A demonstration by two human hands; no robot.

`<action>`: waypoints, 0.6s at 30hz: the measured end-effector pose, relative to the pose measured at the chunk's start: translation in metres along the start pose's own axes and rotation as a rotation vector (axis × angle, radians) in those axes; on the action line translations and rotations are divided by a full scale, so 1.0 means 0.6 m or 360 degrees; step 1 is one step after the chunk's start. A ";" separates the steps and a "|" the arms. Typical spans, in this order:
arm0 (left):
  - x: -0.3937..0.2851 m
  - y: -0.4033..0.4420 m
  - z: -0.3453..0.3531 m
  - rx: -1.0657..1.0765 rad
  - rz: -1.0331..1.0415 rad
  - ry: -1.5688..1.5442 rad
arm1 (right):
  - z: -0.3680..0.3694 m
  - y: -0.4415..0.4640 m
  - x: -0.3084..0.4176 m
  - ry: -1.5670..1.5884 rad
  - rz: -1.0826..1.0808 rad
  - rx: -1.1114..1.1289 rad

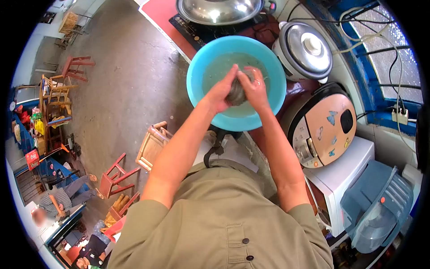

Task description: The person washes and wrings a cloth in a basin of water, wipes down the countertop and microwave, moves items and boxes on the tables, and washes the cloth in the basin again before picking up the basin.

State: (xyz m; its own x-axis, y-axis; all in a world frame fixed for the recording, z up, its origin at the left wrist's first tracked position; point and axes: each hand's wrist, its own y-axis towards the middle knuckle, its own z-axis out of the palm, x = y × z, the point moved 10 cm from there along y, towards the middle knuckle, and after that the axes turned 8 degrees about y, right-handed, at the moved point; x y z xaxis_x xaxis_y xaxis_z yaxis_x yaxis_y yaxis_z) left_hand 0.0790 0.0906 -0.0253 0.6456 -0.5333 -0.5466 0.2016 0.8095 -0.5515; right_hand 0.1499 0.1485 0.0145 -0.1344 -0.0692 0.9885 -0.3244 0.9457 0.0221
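Note:
Both of my hands are over a turquoise basin (193, 89) that holds cloudy water (212, 71). Between them is a dark, greyish-brown rounded thing (237, 93), too unclear to name. My left hand (219, 93) curves around its left side. My right hand (255, 89) is on its right side, with the thumb and fingers bent over the top. The fingertips of the two hands come close together near the middle of the basin.
Above the basin is a lidded steel pan (219, 11) on a black cooktop (190, 35). To the right are a white cooker (307, 49) and a larger rice cooker (329, 130). Stools (117, 177) and a seated person (58, 201) are at the left.

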 end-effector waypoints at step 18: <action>0.016 0.003 0.013 0.0126 -0.0205 0.0614 | 0.045 0.022 -0.027 0.1450 0.0752 0.0546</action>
State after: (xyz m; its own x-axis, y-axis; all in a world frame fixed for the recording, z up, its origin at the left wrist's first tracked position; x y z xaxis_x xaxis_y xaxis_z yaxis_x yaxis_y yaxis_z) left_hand 0.0916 0.0888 -0.0265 0.2910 -0.6724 -0.6806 0.3287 0.7383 -0.5889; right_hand 0.1225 0.1533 -0.0054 0.3859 0.6751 0.6288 -0.6861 0.6656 -0.2936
